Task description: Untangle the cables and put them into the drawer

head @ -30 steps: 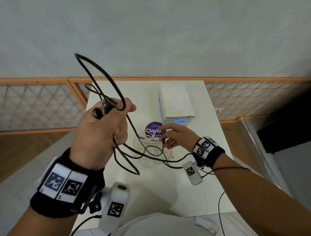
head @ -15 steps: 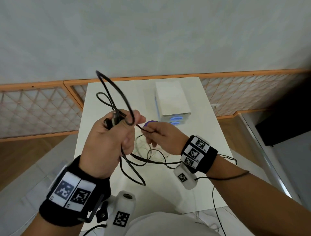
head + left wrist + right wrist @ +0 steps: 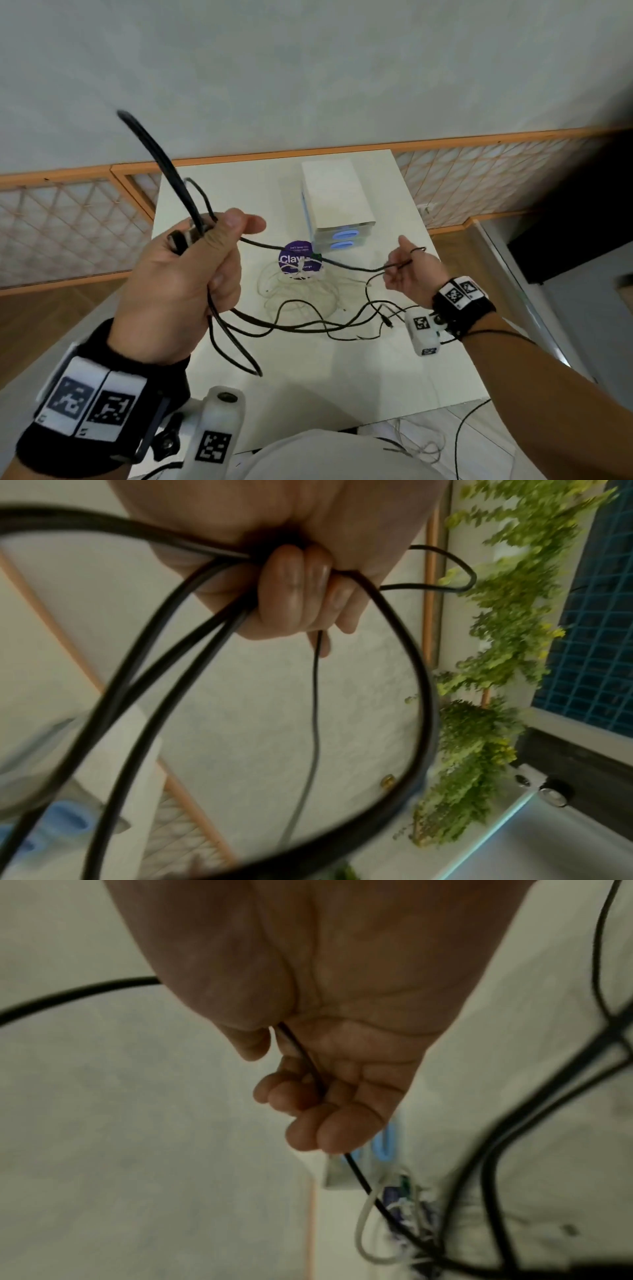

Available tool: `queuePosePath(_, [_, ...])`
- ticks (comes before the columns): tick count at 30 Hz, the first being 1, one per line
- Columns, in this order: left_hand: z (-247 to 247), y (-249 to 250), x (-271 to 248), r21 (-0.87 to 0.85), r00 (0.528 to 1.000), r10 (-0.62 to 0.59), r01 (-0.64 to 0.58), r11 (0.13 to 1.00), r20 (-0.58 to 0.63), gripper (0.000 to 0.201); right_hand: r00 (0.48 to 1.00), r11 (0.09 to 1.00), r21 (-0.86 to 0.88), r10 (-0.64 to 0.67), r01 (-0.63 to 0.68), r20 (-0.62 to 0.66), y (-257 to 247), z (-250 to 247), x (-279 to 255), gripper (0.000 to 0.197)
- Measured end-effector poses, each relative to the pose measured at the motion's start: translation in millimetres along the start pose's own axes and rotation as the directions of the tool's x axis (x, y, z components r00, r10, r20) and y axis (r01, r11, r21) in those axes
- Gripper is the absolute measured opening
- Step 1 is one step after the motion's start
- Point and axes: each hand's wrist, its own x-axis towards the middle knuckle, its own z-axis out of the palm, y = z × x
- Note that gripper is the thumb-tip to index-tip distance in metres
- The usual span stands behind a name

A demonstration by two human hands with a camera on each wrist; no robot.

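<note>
1. left hand (image 3: 178,284) is closed tight around a bunch of loops of the black cable (image 3: 308,325), held up above the desk (image 3: 342,383). one loop sticks up high, more hang down below the fist.
2. right hand (image 3: 409,274) pinches one thin strand of that black cable, off to the right side. the strand runs almost straight between the two hands, over the purple tub (image 3: 295,257).
3. white cable (image 3: 294,291) lies in a loose pile on the desk, right by the purple tub. nobody is holding it.
4. drawer box (image 3: 337,200) stands at the back of the desk. its two blue handles face us and both drawers look shut.
5. i think the job is at the start or the middle. the black cable is being pulled apart but part of it is still in a messy heap on the desk. nothing is in a drawer yet, and a drawer has to be opened first.
6. hard to see: the wrist pictures are blurry. i cannot tell if the black stuff is one cable or two, or if it is still knotted with the white cable. the label on the tub is partly covered.
</note>
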Motion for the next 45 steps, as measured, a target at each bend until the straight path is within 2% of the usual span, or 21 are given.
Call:
queuePosePath(2, [0.8, -14.9, 4.7, 0.046, 0.998, -0.052, 0.053, 0.998, -0.018, 0.036, 0.996, 0.983, 0.178, -0.063, 0.052, 0.055, -15.0, -7.2, -13.9, 0.054])
queuePosePath(5, [5.0, -36.6, 10.1, 0.087, 0.991, -0.122, 0.126, 0.988, -0.051, 0.039, 0.978, 0.910, 0.397, -0.176, 0.119, 0.111, -35.4, -19.1, -31.9, 0.047])
queuePosePath(8, [10.5, -55.3, 12.8, 0.119, 0.982, -0.178, 0.185, 0.976, -0.064, 0.031, 0.946, 0.872, 0.441, -0.298, 0.214, 0.130, -48.3, -18.9, -48.2, 0.033])
queuePosePath(11, [14.6, -67.7, 15.2, 0.152, 0.974, -0.214, 0.223, 0.963, -0.075, 0.039, 0.903, 0.847, 0.445, -0.396, 0.289, 0.167, -58.4, -9.3, -62.2, 0.031])
queuePosePath(14, [18.4, -71.8, 16.0, 0.185, 0.970, -0.232, 0.241, 0.953, -0.069, 0.037, 0.847, 0.784, 0.552, -0.475, 0.284, 0.239, -66.3, -8.5, -68.0, 0.035])
queuePosePath(16, [20.4, -73.4, 16.4, 0.193, 0.969, -0.241, 0.247, 0.950, -0.053, 0.036, 0.840, 0.777, 0.561, -0.485, 0.286, 0.244, -65.6, -10.1, -66.4, 0.036])
queuePosePath(18, [21.8, -75.1, 16.2, 0.191, 0.966, -0.253, 0.257, 0.947, -0.049, 0.037, 0.866, 0.814, 0.495, -0.453, 0.304, 0.212, -61.7, -11.2, -64.7, 0.036])
queuePosePath(22, [23.8, -78.3, 17.2, 0.200, 0.962, -0.270, 0.274, 0.941, -0.048, 0.025, 0.899, 0.873, 0.326, -0.419, 0.362, 0.124, -56.6, -18.9, -58.6, 0.034])
queuePosePath(25, [19.6, -84.7, 19.8, 0.209, 0.953, -0.293, 0.301, 0.930, -0.071, 0.033, 0.894, 0.893, -0.068, -0.447, 0.445, -0.029, -50.5, -39.1, -43.2, 0.026])
queuePosePath(27, [16.2, -87.9, 20.9, 0.206, 0.948, -0.307, 0.319, 0.925, -0.086, 0.033, 0.896, 0.877, -0.331, -0.415, 0.348, -0.158, -42.9, -71.1, -24.9, 0.026])
queuePosePath(29, [14.6, -89.6, 21.8, 0.196, 0.939, -0.331, 0.344, 0.918, -0.093, 0.019, 0.890, 0.847, -0.498, -0.360, 0.187, -0.278, -39.6, -108.3, -8.1, 0.030])
queuePosePath(31, [13.4, -92.1, 22.7, 0.204, 0.930, -0.347, 0.366, 0.908, -0.124, 0.012, 0.866, 0.760, -0.650, -0.333, 0.013, -0.372, -40.5, -141.0, 3.5, 0.022])
queuePosePath(34, [9.8, -100.0, 25.0, 0.238, 0.925, -0.339, 0.373, 0.897, -0.173, 0.029, 0.844, 0.581, -0.787, -0.302, -0.207, -0.444, -39.8, -180.7, 12.5, 0.006])
queuePosePath(35, [9.7, -101.3, 25.3, 0.256, 0.928, -0.330, 0.366, 0.895, -0.172, 0.032, 0.847, 0.514, -0.816, -0.281, -0.264, -0.451, -39.2, -190.9, 13.4, 0.007])
queuePosePath(37, [11.5, -102.0, 25.5, 0.298, 0.936, -0.314, 0.349, 0.889, -0.158, 0.031, 0.848, 0.420, -0.840, -0.245, -0.343, -0.469, -35.2, -207.2, 17.9, 0.030])
queuePosePath(39, [15.5, -101.0, 25.5, 0.324, 0.940, -0.305, 0.340, 0.883, -0.155, 0.026, 0.862, 0.268, -0.890, -0.261, -0.368, -0.434, -24.6, -228.1, 28.1, 0.038])
queuePosePath(41, [19.2, -100.2, 25.7, 0.344, 0.941, -0.303, 0.338, 0.876, -0.153, 0.018, 0.903, 0.143, -0.939, -0.262, -0.313, -0.341, -9.8, -257.2, 56.7, 0.045])
queuePosePath(42, [20.6, -100.4, 26.1, 0.351, 0.941, -0.303, 0.339, 0.873, -0.154, 0.013, 0.913, 0.103, -0.947, -0.252, -0.305, -0.321, -10.5, -249.6, 57.8, 0.050])
queuePosePath(43, [22.3, -100.6, 26.9, 0.356, 0.940, -0.304, 0.339, 0.871, -0.154, 0.008, 0.921, 0.105, -0.950, -0.237, -0.293, -0.310, -16.2, -229.8, 51.6, 0.052])
queuePosePath(45, [25.4, -103.3, 27.6, 0.393, 0.943, -0.300, 0.332, 0.858, -0.144, 0.016, 0.927, 0.175, -0.969, -0.304, -0.175, -0.222, -33.9, -163.7, 23.7, 0.045])
